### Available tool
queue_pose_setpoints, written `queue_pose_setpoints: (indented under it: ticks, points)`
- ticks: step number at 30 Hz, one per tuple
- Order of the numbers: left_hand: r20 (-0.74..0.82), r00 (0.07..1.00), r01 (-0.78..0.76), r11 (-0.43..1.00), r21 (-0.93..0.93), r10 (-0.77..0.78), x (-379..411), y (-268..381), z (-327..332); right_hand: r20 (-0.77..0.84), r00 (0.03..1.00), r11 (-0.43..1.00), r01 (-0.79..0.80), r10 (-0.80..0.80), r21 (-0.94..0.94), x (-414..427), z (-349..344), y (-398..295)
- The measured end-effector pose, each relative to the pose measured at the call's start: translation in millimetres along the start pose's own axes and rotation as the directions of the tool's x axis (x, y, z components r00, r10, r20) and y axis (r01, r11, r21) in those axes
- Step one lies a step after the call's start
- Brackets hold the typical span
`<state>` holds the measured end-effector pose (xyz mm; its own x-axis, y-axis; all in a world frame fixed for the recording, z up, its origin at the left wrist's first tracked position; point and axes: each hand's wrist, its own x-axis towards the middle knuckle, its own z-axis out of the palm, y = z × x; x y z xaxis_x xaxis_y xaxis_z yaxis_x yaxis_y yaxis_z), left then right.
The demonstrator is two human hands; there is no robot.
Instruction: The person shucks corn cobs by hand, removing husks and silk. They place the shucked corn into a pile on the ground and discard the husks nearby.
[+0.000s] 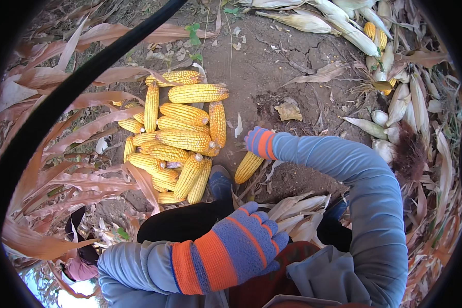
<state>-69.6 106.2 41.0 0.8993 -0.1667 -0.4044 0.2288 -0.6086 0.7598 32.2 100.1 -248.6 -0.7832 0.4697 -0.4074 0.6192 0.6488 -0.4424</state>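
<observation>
My right hand [260, 142], in a blue and orange knit glove, is closed around the upper end of a bare yellow ear of corn [248, 168]. The ear slants down to the left, just above or against the soil; I cannot tell which. My left hand [243, 239], gloved alike, is over my lap with its back up and its fingers loosely apart. Nothing shows in it, though the palm is hidden. Left of my right hand lies a pile of husked corn ears [184, 139], stacked at mixed angles beyond my shoe [220, 182].
Corn ears in pale husks [400, 104] lie along the right and far right. Loose husks [300, 215] are between my legs. Dry corn leaves [96, 127] crowd the left, beside a dark curved strap or tube [77, 81]. Another person's pink clothing [82, 269] shows lower left.
</observation>
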Motion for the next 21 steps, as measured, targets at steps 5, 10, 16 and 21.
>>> queue_pose_setpoints:
  ticks: [5, 10, 16, 21]
  points:
    - [-0.069, 0.997, 0.015, 0.999, -0.029, -0.017, -4.1, -2.0, 4.1, -0.014, 0.999, 0.996, 0.035, -0.034, 0.078, -9.6, -16.0, 4.6]
    - [-0.060, 0.998, -0.010, 1.000, -0.029, 0.008, -5.2, -6.9, 5.7, -0.032, 0.982, 0.849, -0.145, 0.187, 0.508, -23.5, -46.7, 24.5]
    - [0.013, 0.999, -0.039, 0.999, -0.028, 0.039, 3.7, -8.0, -5.6, -0.424, 0.799, 0.598, 0.102, 0.427, 0.795, 8.9, -89.5, 20.2]
    - [-0.100, 0.995, -0.008, 0.999, -0.049, 0.003, -2.7, -6.2, -2.0, -0.685, 0.630, 0.766, 0.213, 0.366, 0.606, 13.2, -127.4, 41.5]
